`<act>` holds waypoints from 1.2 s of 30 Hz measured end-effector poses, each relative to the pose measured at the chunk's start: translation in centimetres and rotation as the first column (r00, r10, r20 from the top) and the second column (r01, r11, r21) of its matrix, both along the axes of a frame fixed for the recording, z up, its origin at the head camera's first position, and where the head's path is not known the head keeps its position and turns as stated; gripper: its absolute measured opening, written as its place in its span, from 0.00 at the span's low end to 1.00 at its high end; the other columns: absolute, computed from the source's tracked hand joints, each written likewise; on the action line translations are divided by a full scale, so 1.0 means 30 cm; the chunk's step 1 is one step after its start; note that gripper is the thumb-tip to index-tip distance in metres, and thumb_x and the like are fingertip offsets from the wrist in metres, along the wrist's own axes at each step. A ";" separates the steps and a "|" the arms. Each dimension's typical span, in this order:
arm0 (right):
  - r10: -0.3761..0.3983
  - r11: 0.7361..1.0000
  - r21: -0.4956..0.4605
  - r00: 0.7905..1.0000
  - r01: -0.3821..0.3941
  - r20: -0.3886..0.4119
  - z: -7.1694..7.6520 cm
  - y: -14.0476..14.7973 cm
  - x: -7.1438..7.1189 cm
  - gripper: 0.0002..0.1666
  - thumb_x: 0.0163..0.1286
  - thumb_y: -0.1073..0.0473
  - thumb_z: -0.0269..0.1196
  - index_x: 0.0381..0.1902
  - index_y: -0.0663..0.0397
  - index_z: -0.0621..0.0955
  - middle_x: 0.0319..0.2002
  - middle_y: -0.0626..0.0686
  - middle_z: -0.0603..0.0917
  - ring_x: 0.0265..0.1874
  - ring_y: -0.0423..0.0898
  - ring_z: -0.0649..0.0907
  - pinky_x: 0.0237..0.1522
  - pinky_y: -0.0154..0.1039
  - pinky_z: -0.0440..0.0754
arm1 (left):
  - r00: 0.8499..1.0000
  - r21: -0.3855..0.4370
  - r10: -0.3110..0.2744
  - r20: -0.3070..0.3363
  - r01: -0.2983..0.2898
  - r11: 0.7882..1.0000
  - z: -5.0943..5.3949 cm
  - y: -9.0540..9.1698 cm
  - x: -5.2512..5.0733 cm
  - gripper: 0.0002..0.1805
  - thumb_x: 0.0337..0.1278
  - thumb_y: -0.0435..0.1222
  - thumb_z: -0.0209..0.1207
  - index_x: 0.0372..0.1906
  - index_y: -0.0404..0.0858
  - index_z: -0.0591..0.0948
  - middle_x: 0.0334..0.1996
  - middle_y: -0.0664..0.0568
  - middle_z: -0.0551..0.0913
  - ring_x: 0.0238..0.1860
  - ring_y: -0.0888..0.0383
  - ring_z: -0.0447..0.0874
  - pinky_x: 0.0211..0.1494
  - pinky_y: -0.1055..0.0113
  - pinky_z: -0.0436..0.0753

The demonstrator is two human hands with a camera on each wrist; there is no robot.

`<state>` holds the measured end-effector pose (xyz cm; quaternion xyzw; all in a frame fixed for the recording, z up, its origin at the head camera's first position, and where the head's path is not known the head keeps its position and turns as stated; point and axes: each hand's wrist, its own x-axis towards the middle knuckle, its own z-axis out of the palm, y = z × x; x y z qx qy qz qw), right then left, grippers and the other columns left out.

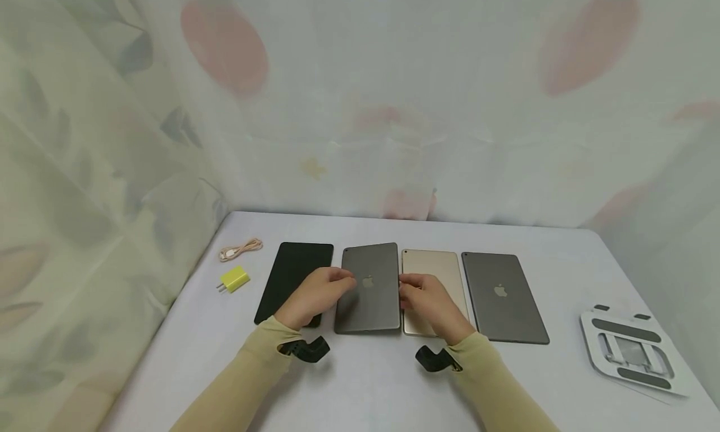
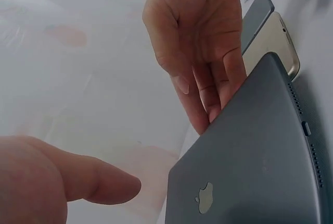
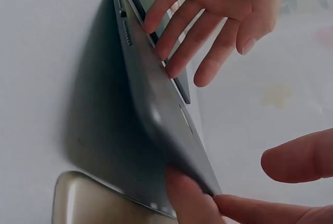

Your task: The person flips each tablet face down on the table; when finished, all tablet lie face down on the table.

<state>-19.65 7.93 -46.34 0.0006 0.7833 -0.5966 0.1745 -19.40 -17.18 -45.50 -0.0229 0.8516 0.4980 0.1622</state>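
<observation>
A dark grey tablet [image 1: 368, 301] with an apple mark, second from the left, is tilted, its right edge raised. At that edge is my right hand [image 1: 430, 304]; in the right wrist view its fingers [image 3: 190, 198] curl at and under the edge, the thumb apart. My left hand [image 1: 320, 294] is over the tablet's left side. The right wrist view shows that hand [image 3: 218, 21] with fingers spread, tips close to the tablet [image 3: 161, 96]; whether they touch is unclear. In the left wrist view its thumb stands away from the tablet [image 2: 244, 151].
A black tablet [image 1: 295, 272] lies at left, a gold tablet [image 1: 444, 266] and another grey tablet [image 1: 506, 307] at right. Beyond them are a coiled cable [image 1: 240, 249] and yellow charger [image 1: 234, 279] at far left, a white folding stand [image 1: 632, 351] at far right.
</observation>
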 end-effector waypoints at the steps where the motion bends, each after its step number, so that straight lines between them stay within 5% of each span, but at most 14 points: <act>1: -0.003 1.000 0.001 1.000 0.003 0.003 -0.002 -0.001 0.000 0.28 0.83 0.63 0.54 0.74 0.73 0.74 0.66 0.69 0.83 0.59 0.59 0.88 0.62 0.53 0.88 | 1.000 0.000 0.001 0.002 -0.001 1.000 0.000 0.000 -0.001 0.26 0.76 0.49 0.60 0.68 0.40 0.83 0.66 0.47 0.85 0.70 0.47 0.82 0.72 0.43 0.81; 19: -0.021 1.000 -0.007 0.999 0.021 0.045 0.001 0.001 0.004 0.30 0.82 0.56 0.59 0.72 0.72 0.76 0.70 0.70 0.80 0.63 0.61 0.86 0.67 0.53 0.86 | 1.000 -0.012 0.001 -0.011 -0.001 1.000 0.004 -0.003 -0.005 0.26 0.78 0.49 0.59 0.71 0.40 0.81 0.69 0.45 0.83 0.71 0.44 0.80 0.72 0.41 0.80; 36: 0.002 1.000 0.015 1.000 -0.002 -0.005 0.004 -0.017 0.018 0.31 0.80 0.55 0.61 0.71 0.73 0.77 0.71 0.70 0.79 0.65 0.64 0.86 0.65 0.54 0.87 | 1.000 -0.022 0.003 -0.016 -0.004 1.000 0.006 -0.008 -0.004 0.26 0.77 0.48 0.60 0.70 0.39 0.82 0.68 0.45 0.84 0.71 0.45 0.81 0.71 0.42 0.81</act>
